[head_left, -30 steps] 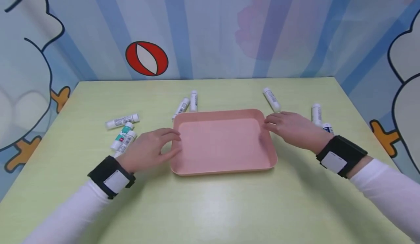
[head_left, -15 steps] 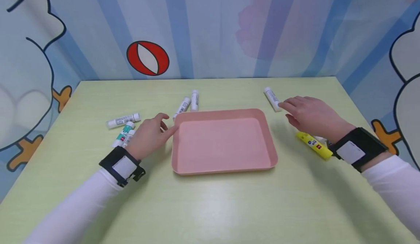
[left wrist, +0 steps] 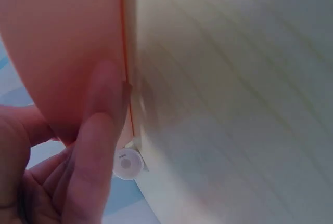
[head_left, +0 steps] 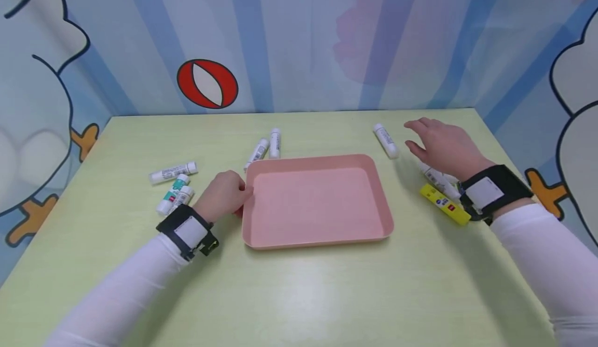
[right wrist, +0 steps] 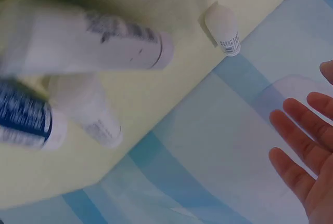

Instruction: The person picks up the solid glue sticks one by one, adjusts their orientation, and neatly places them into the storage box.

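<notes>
A shallow pink rectangular tray (head_left: 317,202) lies on the table in the head view. My left hand (head_left: 222,197) pinches its left rim, with the thumb on the rim. In the left wrist view, fingers (left wrist: 93,161) press against the tray's outer wall (left wrist: 67,31). On the right, my right hand (head_left: 444,149) hovers with fingers spread and holds nothing. Below it lie a yellow glue stick (head_left: 445,205) and a white glue stick (head_left: 439,180). The right wrist view also shows a dark blue-labelled stick (right wrist: 23,115), partly cut off.
One white glue stick (head_left: 385,140) lies behind the tray's right corner. Two more white sticks (head_left: 275,143) lie behind its left corner. At the left are a loose white stick (head_left: 173,172) and a green-labelled stick (head_left: 173,194). A patterned blue backdrop (head_left: 299,41) stands behind the table.
My right hand has left the tray's right edge and moved right and away, uncovering the yellow glue stick. My left hand's fingers have closed on the tray's left rim. The tray stays put.
</notes>
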`<state>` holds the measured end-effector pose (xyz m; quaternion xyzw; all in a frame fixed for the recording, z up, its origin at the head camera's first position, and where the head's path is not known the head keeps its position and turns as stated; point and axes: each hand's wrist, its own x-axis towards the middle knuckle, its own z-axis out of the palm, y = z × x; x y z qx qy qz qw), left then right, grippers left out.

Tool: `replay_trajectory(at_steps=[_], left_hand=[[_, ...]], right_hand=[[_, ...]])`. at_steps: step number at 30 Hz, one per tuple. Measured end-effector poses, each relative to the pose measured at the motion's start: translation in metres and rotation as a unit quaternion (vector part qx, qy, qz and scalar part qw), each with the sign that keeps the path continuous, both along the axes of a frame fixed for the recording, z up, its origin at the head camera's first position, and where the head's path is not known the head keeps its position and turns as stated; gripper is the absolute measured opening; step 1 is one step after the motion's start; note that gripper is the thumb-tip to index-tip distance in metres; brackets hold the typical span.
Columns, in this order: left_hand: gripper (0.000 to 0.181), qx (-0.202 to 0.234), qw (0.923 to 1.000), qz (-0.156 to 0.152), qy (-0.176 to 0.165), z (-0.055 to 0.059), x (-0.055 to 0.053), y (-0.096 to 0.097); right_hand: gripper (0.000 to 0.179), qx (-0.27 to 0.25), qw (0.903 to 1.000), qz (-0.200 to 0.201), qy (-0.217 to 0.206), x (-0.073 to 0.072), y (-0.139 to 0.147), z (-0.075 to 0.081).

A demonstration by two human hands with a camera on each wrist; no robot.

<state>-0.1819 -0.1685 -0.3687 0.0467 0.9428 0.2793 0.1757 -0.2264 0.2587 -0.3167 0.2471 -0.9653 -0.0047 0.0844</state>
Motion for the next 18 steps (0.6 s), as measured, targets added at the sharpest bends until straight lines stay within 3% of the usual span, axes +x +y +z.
replay_trajectory(at_steps=[6,18], left_hand=[[0.024,0.004,0.9999,0.005,0.009,-0.001,0.0,0.002],[0.023,0.015,0.9998,0.006,0.013,0.0,0.0,0.002]], right_hand=[[0.053,-0.049,0.994,-0.076,-0.062,-0.021,-0.005,-0.007],[0.072,-0.1,0.9773,-0.134,-0.13,-0.054,-0.027,-0.025]])
